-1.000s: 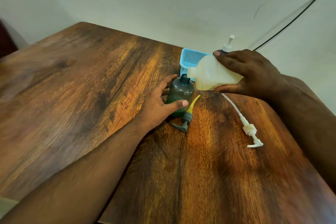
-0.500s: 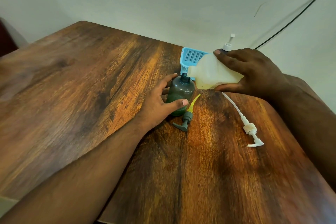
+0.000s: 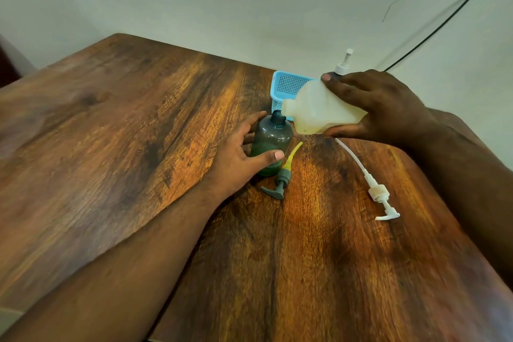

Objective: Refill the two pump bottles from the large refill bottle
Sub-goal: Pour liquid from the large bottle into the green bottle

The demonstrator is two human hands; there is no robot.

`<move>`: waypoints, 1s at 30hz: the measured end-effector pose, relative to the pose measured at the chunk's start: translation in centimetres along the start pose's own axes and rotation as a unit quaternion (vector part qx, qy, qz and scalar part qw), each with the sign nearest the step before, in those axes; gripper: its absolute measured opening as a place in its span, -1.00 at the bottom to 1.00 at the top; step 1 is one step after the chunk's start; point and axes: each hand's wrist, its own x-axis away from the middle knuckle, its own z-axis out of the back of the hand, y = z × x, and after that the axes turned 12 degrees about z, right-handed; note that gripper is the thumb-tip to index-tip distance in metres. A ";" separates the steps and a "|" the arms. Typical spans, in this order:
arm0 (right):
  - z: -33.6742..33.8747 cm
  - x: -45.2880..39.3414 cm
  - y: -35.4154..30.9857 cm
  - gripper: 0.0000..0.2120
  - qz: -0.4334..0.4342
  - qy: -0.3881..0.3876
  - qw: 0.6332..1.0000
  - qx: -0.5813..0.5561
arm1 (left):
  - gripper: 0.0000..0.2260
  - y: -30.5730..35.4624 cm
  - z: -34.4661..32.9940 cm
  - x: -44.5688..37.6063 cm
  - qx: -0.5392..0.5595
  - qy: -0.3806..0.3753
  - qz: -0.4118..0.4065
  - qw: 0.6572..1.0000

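Note:
A small dark green bottle (image 3: 270, 144) stands upright on the wooden table with its neck uncapped. My left hand (image 3: 238, 155) grips it, thumb across the front and fingers behind. My right hand (image 3: 380, 108) holds the large translucent white refill bottle (image 3: 319, 110) tipped on its side, mouth right beside the green bottle's neck. The grey pump head with a yellow tube (image 3: 283, 178) lies just right of the green bottle. A white pump with a long tube (image 3: 372, 186) lies further right. Behind my right hand only a second bottle's white pump top (image 3: 344, 62) shows.
A blue mesh basket (image 3: 288, 86) stands behind the bottles near the wall. A black cable (image 3: 444, 22) runs up the wall at the right. The wooden table (image 3: 138, 133) stretches wide to the left and toward me.
The refill bottle's mouth has stayed at the green bottle's neck. Both hands hold nearly still; the view shifted only slightly.

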 end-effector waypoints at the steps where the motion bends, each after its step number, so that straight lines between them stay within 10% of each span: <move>1: 0.0 0.0 0.0 -0.19 0.002 0.001 1.000 0.001 | -0.29 0.0 0.0 0.0 -0.001 0.000 0.000 1.000; 30: -0.2 -0.1 0.7 -0.19 0.012 -0.012 1.000 -0.001 | -0.30 -0.2 0.0 -0.1 -0.002 0.001 -0.007 1.000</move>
